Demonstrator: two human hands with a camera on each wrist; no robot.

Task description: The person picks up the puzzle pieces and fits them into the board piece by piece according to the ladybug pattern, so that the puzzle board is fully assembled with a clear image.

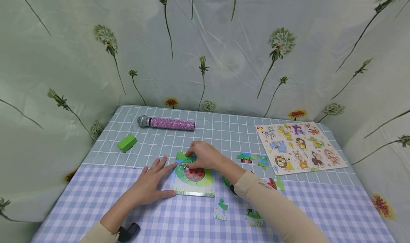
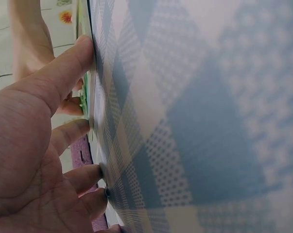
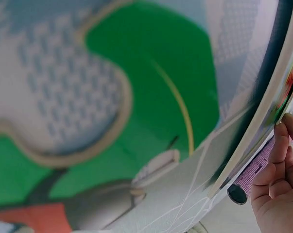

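Note:
A square ladybug puzzle (image 1: pixel 196 190) lies on the checked cloth in front of me, its picture red and green with grass along the near edge. My left hand (image 1: pixel 145 187) lies with spread fingers at its left side, thumb and index fingertip touching the edge. Over its upper part, my right hand (image 1: pixel 206 158) pinches a small puzzle piece between thumb and fingers; the fingers mostly hide the piece. In the right wrist view, a loose green puzzle piece (image 3: pixel 170 92) looms close to the camera, with my right hand (image 3: pixel 284 179) at the puzzle's edge.
Loose jigsaw pieces (image 1: pixel 246 158) lie to the right, some partly behind my right forearm. A wooden animal board (image 1: pixel 293 163) sits at the back right. At the back left are a pink glittery microphone (image 1: pixel 171 124) and a green block (image 1: pixel 127 143).

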